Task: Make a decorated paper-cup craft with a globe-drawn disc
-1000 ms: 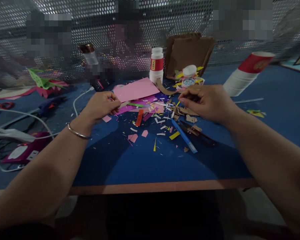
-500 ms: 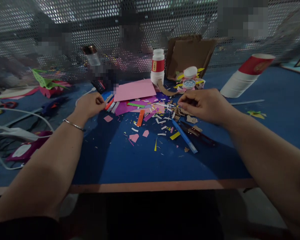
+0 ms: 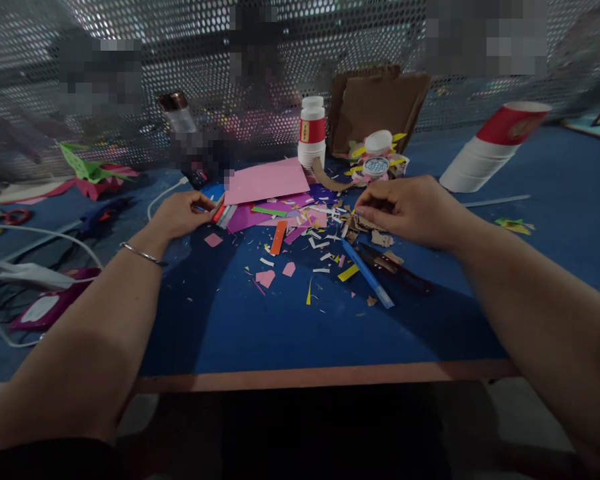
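My left hand point(image 3: 185, 215) is closed in a pinch at the left end of a bundle of coloured strips point(image 3: 225, 215). Whatever its fingertips hold, if anything, cannot be made out. A pink paper sheet point(image 3: 267, 181) lies just to the right of that hand, over purple paper point(image 3: 243, 217). Across the pile, my right hand point(image 3: 405, 208) is also pinched shut, beside torn brown cardboard scraps point(image 3: 353, 227). Its fingertips hide whatever may be between them. White paper snippets point(image 3: 320, 243) and an orange strip point(image 3: 279, 237) lie between the hands.
A blue pen point(image 3: 367, 272) and dark-handled scissors point(image 3: 395, 267) lie before my right hand. Behind stand stacked paper cups point(image 3: 313, 133), a cardboard piece point(image 3: 377, 113) and a pink-and-white paper craft point(image 3: 377, 163). More cups point(image 3: 495, 147) lean at right. Cables and a purple packet point(image 3: 50, 310) lie left.
My left hand has shifted slightly toward the strips, its fingertips now nearer the pink sheet's corner. My right hand stays almost where it was. The view has moved a little.
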